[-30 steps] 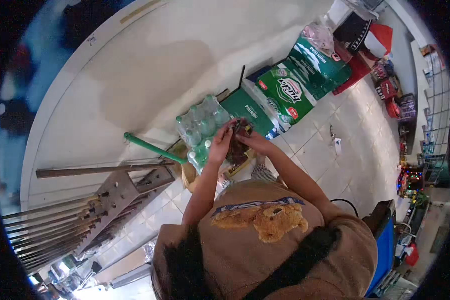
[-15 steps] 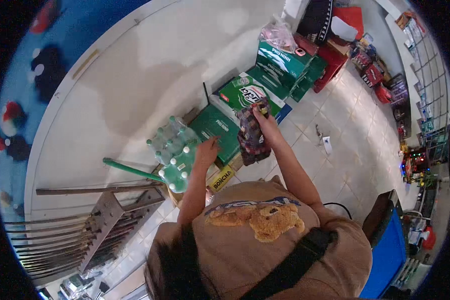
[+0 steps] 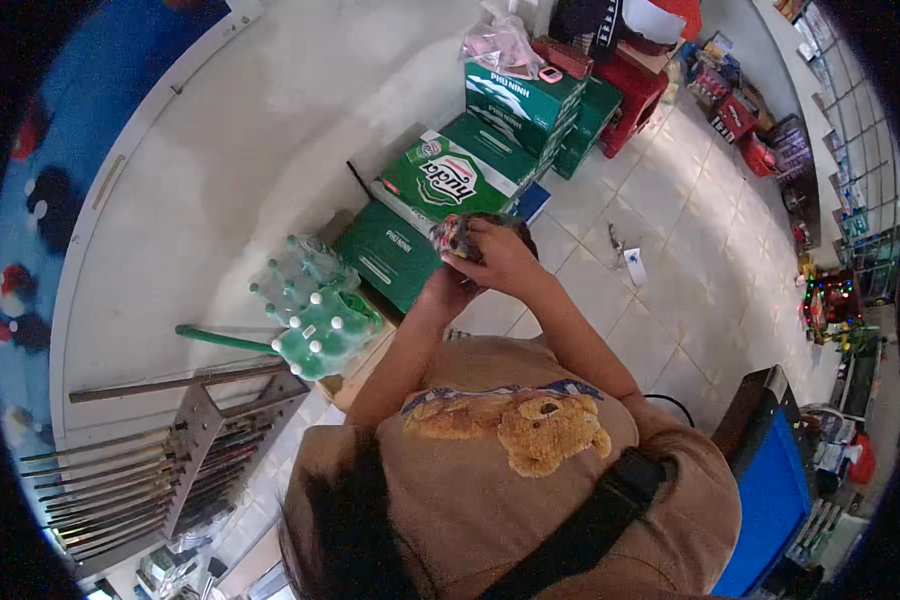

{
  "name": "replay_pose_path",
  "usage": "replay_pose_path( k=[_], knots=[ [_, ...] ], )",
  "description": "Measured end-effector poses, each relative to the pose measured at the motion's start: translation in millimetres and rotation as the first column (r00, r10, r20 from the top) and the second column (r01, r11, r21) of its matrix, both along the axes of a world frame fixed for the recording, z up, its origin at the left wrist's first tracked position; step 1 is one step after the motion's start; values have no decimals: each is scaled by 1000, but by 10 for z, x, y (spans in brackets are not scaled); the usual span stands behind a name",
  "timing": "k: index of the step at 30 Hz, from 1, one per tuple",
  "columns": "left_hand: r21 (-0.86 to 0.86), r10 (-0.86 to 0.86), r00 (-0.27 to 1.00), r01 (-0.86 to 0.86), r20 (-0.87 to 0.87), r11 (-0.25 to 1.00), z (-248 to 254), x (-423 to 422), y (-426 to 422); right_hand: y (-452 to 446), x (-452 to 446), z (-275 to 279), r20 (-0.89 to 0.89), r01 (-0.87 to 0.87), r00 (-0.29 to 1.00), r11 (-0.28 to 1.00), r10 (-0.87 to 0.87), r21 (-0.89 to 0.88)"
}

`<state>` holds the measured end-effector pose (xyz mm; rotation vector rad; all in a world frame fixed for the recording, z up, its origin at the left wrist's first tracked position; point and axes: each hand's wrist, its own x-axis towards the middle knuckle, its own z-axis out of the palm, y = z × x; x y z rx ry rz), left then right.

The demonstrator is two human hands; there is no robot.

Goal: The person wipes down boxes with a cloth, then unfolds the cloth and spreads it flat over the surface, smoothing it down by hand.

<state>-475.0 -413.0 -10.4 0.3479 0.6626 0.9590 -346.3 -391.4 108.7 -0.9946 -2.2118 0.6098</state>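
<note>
"Head view: what is gripped?"
"A patterned bundle (image 3: pixel 454 237) is, by the right hand (image 3: pixel 502 260); the left hand (image 3: pixel 446 295) is tucked below, its grip too hidden to be told."
"Where is it held?"
"Before the brown shirt (image 3: pixel 470 490), overlapping the huda carton (image 3: pixel 446 180) in view."

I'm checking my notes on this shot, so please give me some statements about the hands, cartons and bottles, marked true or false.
1. The right hand holds a dark patterned bundle. True.
2. The two hands are spread wide apart. False: the left hand is close beside the right.
3. A green huda carton sits among other cartons. True.
4. Every bottle cap is black. False: several green bottles have white caps.
</note>
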Motion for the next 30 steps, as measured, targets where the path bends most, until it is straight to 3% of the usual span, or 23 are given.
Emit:
replay_pose_path(
  k=[2,4,5,6,8,10,11,13,14,15,17,18,19,20,21,22,24,26,28,30],
  knots=[
    [42,-4,1000,5,-9,999,-8,58,17,-36,67,107,31,-67,997,996,69,-58],
    [-12,30,988,-29,151,1000,-334,63,125,0,130,101,61,-129,989,986,136,-110],
    [-41,51,972,-42,230,998,-522,56,187,40,157,29,159,-166,971,981,180,-96],
    [-73,74,948,-54,308,996,-561,64,243,77,179,9,257,-205,941,975,221,-87],
    [-108,99,918,-62,383,992,-630,49,374,134,239,-4,282,-180,936,975,210,-131],
    [-232,205,938,-141,280,962,-355,34,532,242,334,-18,111,-102,987,988,115,-117],
    [-231,202,937,-138,284,963,-352,27,651,340,384,-30,114,-98,987,988,111,-116],
    [-70,358,924,-351,135,934,-455,-13,831,500,501,-101,14,44,999,970,-42,-241],
    [-85,354,926,-345,132,935,-525,-98,895,585,590,-160,17,51,999,966,-48,-255],
    [126,349,919,-330,-182,935,-614,-215,993,715,709,-228,87,90,993,977,-75,-193],
    [327,371,809,-235,-455,915,-538,-201,1264,1009,913,-469,183,134,976,987,-116,-90],
    [200,418,811,-367,-410,908,-285,-132,1362,1128,1019,-478,193,139,974,986,-120,-90],
    [59,468,802,-483,-372,874,-101,-80,1458,1244,1115,-471,110,182,982,923,-153,-338],
    [53,465,806,-481,-367,875,-39,-59,1562,1360,1190,-466,36,191,978,801,-207,-568],
    [77,408,788,-423,-462,903,8,-58,1667,1492,1247,-660,-54,217,949,765,-312,-606],
    [96,352,755,-362,-552,927,48,-54,1772,1580,1304,-690,-48,221,949,765,-311,-604],
    [47,295,801,-318,-521,947,121,-16,1992,1766,1421,-715,-279,36,760,468,-587,-883],
    [15,166,952,-168,-256,986,151,64,2182,1941,1531,-768,-374,-46,704,486,-604,-873],
    [35,211,965,-209,-154,977,425,195,2265,2088,1627,-789,-482,-232,586,435,-651,-870],
    [56,268,962,-265,-55,963,425,256,2311,2243,1699,-748,-519,-338,554,394,-651,-855]
  ],
)
